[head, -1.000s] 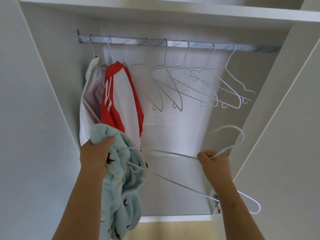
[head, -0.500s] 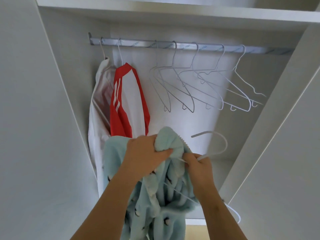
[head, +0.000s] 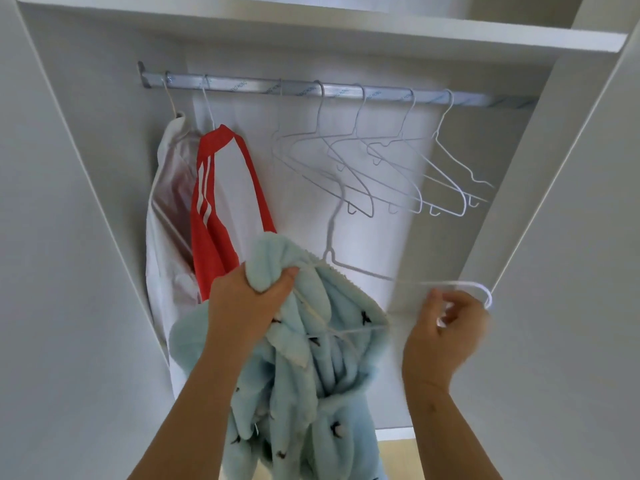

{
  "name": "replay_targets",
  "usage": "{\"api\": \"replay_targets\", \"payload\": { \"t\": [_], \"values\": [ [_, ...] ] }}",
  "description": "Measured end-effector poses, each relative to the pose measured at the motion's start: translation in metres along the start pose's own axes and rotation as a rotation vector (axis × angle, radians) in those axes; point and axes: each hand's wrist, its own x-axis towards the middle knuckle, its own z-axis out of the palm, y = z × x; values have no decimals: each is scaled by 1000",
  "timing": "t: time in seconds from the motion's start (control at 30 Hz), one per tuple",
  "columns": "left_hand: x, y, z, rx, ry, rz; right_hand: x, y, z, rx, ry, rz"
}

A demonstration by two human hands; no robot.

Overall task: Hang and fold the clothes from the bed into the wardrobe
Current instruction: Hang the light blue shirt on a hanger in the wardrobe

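While looking up into the open wardrobe, noted a pale blue fleece garment held up below the rail, not yet hung. Found left hand clenched on a bunched fold at the top of the fleece, probably to keep the neck lifted and open for the wire. Found right hand with fingers curled round the far shoulder end of a white hanger, blurred but evidently gripping; likely steering from that end to feed the near arm into the cloth. Traced the near arm down into the fleece, hook pointing up between the two hands, well short of the rail. Counted several bare hangers on the rail to the right, bunched and slanted. Noted a red-and-white top and a white garment already hung at the left end, just beside the fleece. Judged the step as threading, part done: far shoulder of hanger bare, bulk of fleece dangling past the left wrist. Expect need to seat second shoulder before lifting hook to rail, right of the red-and-white top.
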Motion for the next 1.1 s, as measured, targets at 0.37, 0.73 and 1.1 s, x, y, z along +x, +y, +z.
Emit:
{"api": "replay_targets", "payload": {
  "t": [0.37,0.73,1.1],
  "values": [
    [4,25,-24,-214,15,-49,-37,30,6,-50,-1035,1086],
    [23,-9,-76,-249,-82,-100,-9,46,11,429,-842,1245],
    [30,-56,-96,-107,-227,-296,34,30,-8,592,-1022,1353]
  ]
}}
